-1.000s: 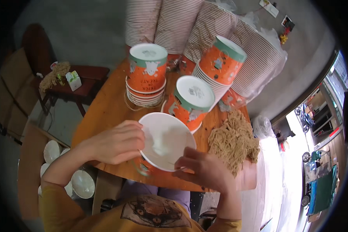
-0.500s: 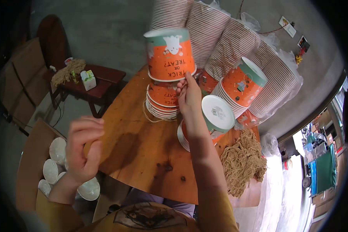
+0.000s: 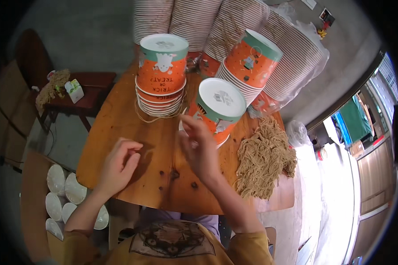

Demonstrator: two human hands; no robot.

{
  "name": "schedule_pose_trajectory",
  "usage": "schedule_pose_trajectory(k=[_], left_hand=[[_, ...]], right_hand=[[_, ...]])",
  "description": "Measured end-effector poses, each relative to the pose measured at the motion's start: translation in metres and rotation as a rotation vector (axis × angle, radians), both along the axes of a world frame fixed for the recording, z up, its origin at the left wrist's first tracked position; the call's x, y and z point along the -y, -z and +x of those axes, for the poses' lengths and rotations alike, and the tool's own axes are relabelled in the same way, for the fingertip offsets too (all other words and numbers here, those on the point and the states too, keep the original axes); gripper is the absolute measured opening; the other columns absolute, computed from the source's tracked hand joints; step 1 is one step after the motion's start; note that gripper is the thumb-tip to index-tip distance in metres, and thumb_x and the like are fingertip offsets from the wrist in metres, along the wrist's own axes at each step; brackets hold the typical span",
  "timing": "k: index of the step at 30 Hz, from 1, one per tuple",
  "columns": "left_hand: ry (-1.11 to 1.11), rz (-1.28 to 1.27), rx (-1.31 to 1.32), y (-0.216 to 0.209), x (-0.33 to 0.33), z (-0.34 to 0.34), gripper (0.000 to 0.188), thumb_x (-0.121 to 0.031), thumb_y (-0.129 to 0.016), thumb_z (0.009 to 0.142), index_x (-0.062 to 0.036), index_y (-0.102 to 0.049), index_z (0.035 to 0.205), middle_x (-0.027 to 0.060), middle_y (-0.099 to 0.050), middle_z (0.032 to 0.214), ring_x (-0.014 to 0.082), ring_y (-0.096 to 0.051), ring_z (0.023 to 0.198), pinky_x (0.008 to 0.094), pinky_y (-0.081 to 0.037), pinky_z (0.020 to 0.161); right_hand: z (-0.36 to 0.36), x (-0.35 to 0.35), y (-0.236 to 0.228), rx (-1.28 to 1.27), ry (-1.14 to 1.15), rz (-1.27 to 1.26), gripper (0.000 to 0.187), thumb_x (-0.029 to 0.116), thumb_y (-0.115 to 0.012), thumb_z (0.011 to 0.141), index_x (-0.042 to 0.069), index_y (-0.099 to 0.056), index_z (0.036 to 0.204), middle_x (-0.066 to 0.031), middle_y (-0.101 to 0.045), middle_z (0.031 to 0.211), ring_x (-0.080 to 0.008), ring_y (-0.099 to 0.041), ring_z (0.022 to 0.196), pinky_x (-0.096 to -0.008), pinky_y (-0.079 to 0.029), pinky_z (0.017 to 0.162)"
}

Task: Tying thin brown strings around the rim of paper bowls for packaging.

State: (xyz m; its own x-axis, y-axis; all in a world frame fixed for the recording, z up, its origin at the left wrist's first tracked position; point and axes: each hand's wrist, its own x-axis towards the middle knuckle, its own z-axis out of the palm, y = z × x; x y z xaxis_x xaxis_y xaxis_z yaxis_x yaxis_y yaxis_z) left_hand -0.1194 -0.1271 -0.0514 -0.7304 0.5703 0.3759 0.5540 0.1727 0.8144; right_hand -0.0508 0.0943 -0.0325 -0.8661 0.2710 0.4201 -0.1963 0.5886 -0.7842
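My left hand hovers over the near left part of the wooden table, empty, its fingers loosely bent and the thumb apart. My right hand is slightly blurred, in front of the middle upside-down paper bucket; its fingers are apart and I see nothing in them. Whether it touches that bucket I cannot tell. An orange and green paper bucket sits upside down on a nested stack at the left, with loose twine round the stack's base. Another inverted bucket stack stands behind to the right.
Tall plastic-wrapped stacks of nested buckets line the far side of the table. A heap of tan twine lies on the right. At lower left, a cardboard box holds several white round items. A dark red bench stands at far left.
My right hand has let go of the orange bucket, now resting on the left stack, and drawn back toward me. My left hand has moved right over the table. The view has shifted.
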Motion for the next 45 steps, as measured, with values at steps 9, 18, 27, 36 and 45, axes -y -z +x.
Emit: schedule_pose_trajectory(k=[9, 18, 27, 36, 45], left_hand=[[0.161, 0.159, 0.173, 0.083, -0.128, 0.002, 0.041, -0.013, -0.064, 0.09, -0.0017, -0.043, 0.124, 0.0098, -0.047, 0.101, 0.0173, -0.052, 0.09, 0.0298, -0.047, 0.078], [-0.101, 0.199, 0.227, 0.088, -0.16, 0.011, 0.062, -0.025, -0.069, 0.087, -0.0021, -0.032, 0.132, 0.0152, -0.04, 0.115, 0.0221, -0.047, 0.096, 0.0336, -0.045, 0.085], [-0.156, 0.208, 0.168, 0.088, -0.163, 0.002, 0.066, -0.03, -0.068, 0.087, -0.0067, -0.032, 0.138, 0.0188, -0.038, 0.124, 0.0303, -0.043, 0.116, 0.0392, -0.038, 0.1], [-0.233, 0.495, 0.181, 0.084, -0.164, 0.0, 0.04, -0.026, -0.064, 0.092, -0.0032, -0.054, 0.124, 0.0122, -0.042, 0.116, 0.0249, -0.044, 0.113, 0.0346, -0.038, 0.098], [0.48, 1.035, 0.177, -0.063, -0.126, 0.033, 0.022, -0.014, -0.051, 0.1, -0.0029, -0.052, 0.118, 0.005, -0.058, 0.111, 0.0144, -0.057, 0.099, 0.029, -0.045, 0.09]], right_hand=[[0.011, -0.089, -0.055, -0.229, 0.297, 0.683, 0.01, 0.011, -0.065, 0.084, 0.005, -0.06, 0.09, -0.0081, -0.062, 0.107, -0.0316, -0.057, 0.102, -0.0417, -0.046, 0.087], [0.012, -0.087, -0.054, -0.25, 0.21, 0.427, 0.008, 0.008, -0.064, 0.085, 0.004, -0.061, 0.091, -0.0108, -0.062, 0.103, -0.0313, -0.06, 0.095, -0.0406, -0.048, 0.081], [0.015, -0.082, -0.052, -0.264, 0.139, 0.536, 0.008, 0.008, -0.064, 0.085, 0.003, -0.06, 0.091, -0.0111, -0.059, 0.107, -0.0318, -0.057, 0.1, -0.0414, -0.048, 0.083], [0.036, -0.077, -0.084, -0.443, 0.248, 0.539, 0.009, 0.005, -0.064, 0.084, 0.004, -0.061, 0.093, -0.0118, -0.059, 0.108, -0.0313, -0.058, 0.102, -0.0399, -0.048, 0.084], [0.147, -0.088, -0.077, -0.51, 0.323, 0.395, 0.018, -0.001, -0.069, 0.082, 0.003, -0.063, 0.098, -0.0121, -0.065, 0.105, -0.02, -0.061, 0.091, -0.0312, -0.05, 0.075]])
